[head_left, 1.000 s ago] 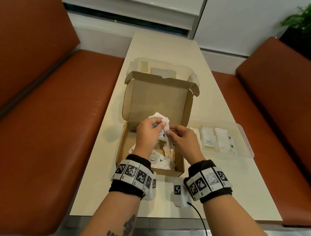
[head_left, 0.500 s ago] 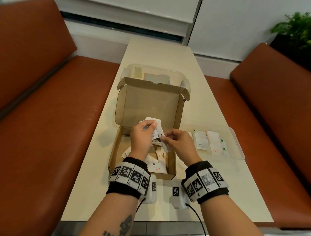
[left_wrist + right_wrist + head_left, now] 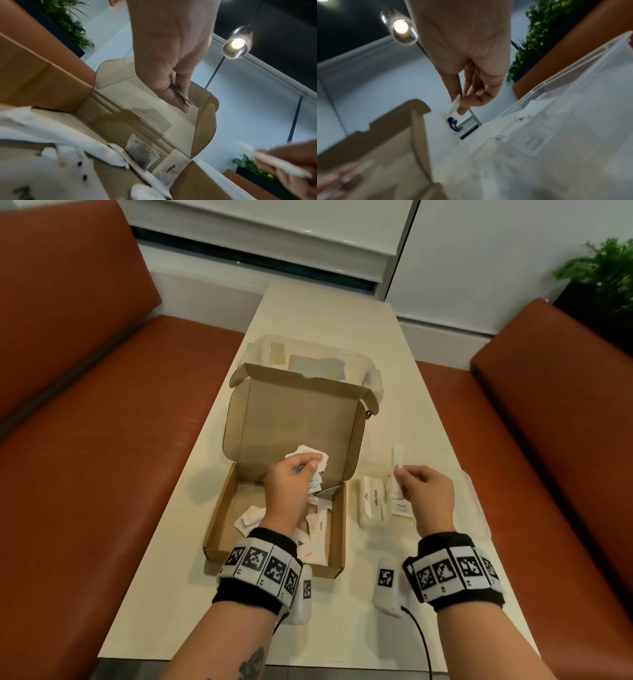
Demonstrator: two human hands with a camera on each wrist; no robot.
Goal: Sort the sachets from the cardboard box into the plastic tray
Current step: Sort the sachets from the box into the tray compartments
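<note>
An open cardboard box (image 3: pixel 219 518) lies on the table with several white sachets (image 3: pixel 317 529) loose inside. My left hand (image 3: pixel 294 484) hovers over the box and grips a bunch of sachets (image 3: pixel 308 457); in the left wrist view its thumb and fingers pinch thin sachet edges (image 3: pixel 181 96). My right hand (image 3: pixel 424 494) is over the clear plastic tray (image 3: pixel 476 501) right of the box and pinches one long white stick sachet (image 3: pixel 397 470), also seen in the right wrist view (image 3: pixel 454 104). Sorted sachets (image 3: pixel 373 498) lie in the tray's compartments.
A clear lidded plastic container (image 3: pixel 308 361) stands behind the box lid (image 3: pixel 294 422). Orange bench seats (image 3: pixel 102 440) flank the narrow table (image 3: pixel 325 313). A plant (image 3: pixel 603 272) stands at the far right. A cable (image 3: pixel 423 642) hangs off the table's near edge.
My right hand has drawn one stick sachet away from the bunch and carried it right, over the tray. The left hand stays above the box with the rest.
</note>
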